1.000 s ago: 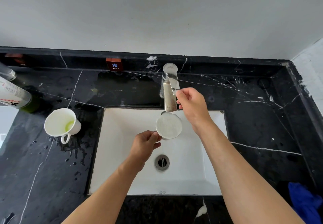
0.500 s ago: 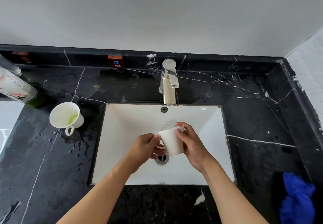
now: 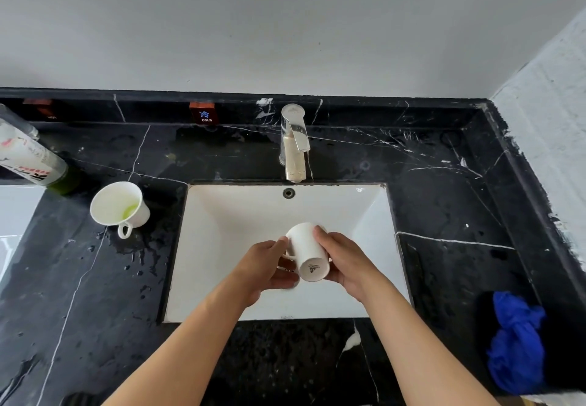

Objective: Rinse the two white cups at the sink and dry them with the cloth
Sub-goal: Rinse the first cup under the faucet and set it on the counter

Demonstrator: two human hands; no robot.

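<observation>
Spanning the frame, the black marble counter [image 3: 444, 215] carries the white sink basin [image 3: 241, 234] at centre, the crumpled blue cloth [image 3: 515, 345] at four o'clock and the second white cup [image 3: 119, 204] — greenish liquid in it — upright at nine o'clock. Over the basin the rinsed cup [image 3: 309, 255] lies tipped, base toward the viewer and mouth toward twelve o'clock; the left hand [image 3: 264, 267] grips its handle side, the right hand [image 3: 347, 263] clasps its wall. The cloth lies well apart on the right — the right hand is likely nearer.
</observation>
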